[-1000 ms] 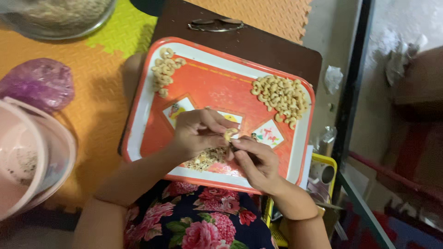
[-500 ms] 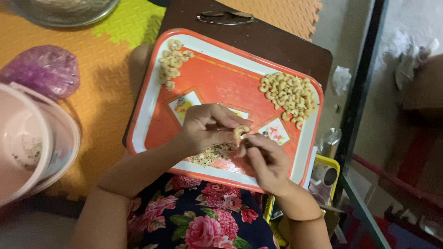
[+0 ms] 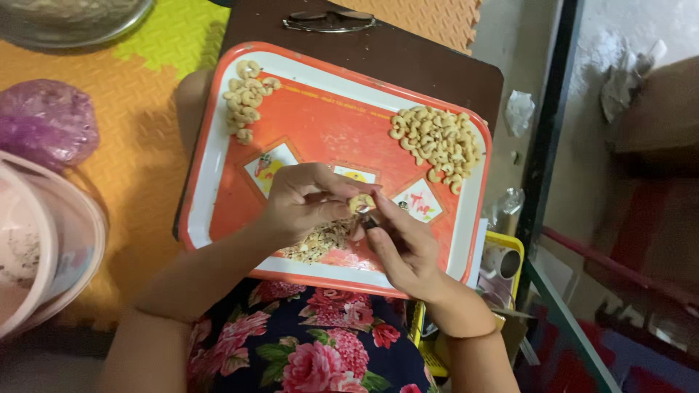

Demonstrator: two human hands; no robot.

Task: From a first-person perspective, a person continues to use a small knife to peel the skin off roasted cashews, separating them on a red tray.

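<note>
An orange tray with a white rim (image 3: 218,145) rests on my lap over a dark brown board (image 3: 408,65). My left hand (image 3: 302,200) pinches a pale cashew nut (image 3: 360,202) above the tray's near edge. My right hand (image 3: 404,244) is closed around a small dark tool (image 3: 371,222) whose tip touches the nut. Under both hands lies a heap of thin peel scraps (image 3: 320,240). A small pile of cashews (image 3: 246,98) sits at the tray's far left, a larger pile (image 3: 435,142) at its far right.
A purple plastic bag (image 3: 44,124) and a pink bucket (image 3: 51,240) stand on the orange foam mat at left. A metal bowl (image 3: 65,22) is at the top left. A yellow box (image 3: 502,269) and a dark metal frame (image 3: 546,145) are at right.
The view has shifted slightly. My hands have stayed over the tray's near edge, turning the nut between the fingers; the right hand has come closer under the nut.
</note>
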